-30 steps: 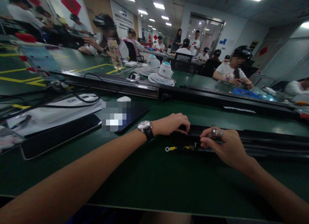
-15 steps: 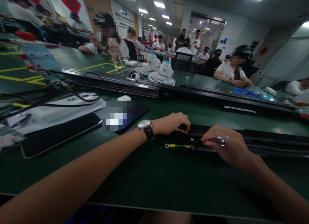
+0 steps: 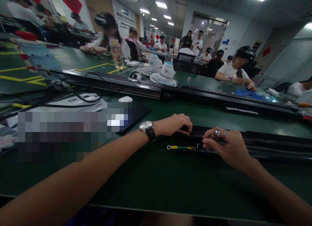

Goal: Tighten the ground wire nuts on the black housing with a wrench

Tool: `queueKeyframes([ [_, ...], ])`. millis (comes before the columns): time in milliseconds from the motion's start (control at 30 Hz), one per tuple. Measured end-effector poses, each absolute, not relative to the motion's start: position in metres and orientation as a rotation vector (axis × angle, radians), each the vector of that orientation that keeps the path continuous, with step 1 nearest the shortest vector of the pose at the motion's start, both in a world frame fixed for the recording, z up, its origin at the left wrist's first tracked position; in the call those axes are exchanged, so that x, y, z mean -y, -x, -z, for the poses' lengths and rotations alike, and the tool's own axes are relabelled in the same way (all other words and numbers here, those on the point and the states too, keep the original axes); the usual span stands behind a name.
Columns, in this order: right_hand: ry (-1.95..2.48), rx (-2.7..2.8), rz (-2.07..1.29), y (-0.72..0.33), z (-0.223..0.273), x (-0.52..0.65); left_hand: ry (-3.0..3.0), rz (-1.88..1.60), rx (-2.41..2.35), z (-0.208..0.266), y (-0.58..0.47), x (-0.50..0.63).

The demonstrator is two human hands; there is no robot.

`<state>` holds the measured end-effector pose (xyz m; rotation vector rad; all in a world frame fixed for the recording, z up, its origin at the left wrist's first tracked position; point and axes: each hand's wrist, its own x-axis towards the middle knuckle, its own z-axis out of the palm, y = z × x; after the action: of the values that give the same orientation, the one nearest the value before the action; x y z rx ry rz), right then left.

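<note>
1. The long black channel (image 3: 273,143) lies on the green tabletop (image 3: 170,187) in front of the person; its long axis runs sideways, from an end by the hands off toward the right edge of the view
2. At the channel's left end lies a short green-and-yellow wire (image 3: 182,147), roughly in line with that long axis; its ring terminal (image 3: 168,147) points left, and its other end meets dark, shiny parts too small to name
3. The left hand (image 3: 175,124), with a wristwatch (image 3: 146,126) behind it, is at the channel's left end on the far side of the wire; its fingers curl down toward the channel's edge, and whether they grip it I cannot tell
4. The right hand (image 3: 225,146), wearing rings, is over the channel, to the right of the left hand and apart from it; thumb and forefinger come close together, and whether something dark is pinched between them I cannot tell
5. The wire sits between the two hands and a little toward the person: the right fingertips are nearer its inner end, while the left hand is nearer the ring terminal
6. Beyond the channel, well apart, stand two white fans (image 3: 165,74)
</note>
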<state>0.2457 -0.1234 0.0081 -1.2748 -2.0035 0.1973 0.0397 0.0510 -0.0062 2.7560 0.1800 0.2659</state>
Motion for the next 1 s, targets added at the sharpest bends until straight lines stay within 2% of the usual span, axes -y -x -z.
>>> queueKeyframes([
  [400, 1.074, 2.29, -0.057, -0.256, -0.013, 0.123, -2.762, -0.259, -0.188, 0.006, -0.04, -0.05],
  [533, 1.132, 2.182, 0.018, -0.257, -0.014, 0.124, -2.762, -0.266, -0.185, 0.006, -0.04, -0.05],
  [800, 1.273, 2.012, -0.181, -0.245, -0.01, 0.124, -2.754, -0.277, -0.174, 0.007, -0.041, -0.051],
  [1000, 1.285, 1.976, -0.209, -0.245, -0.005, 0.124, -2.75, -0.278, -0.171, 0.006, -0.041, -0.05],
])
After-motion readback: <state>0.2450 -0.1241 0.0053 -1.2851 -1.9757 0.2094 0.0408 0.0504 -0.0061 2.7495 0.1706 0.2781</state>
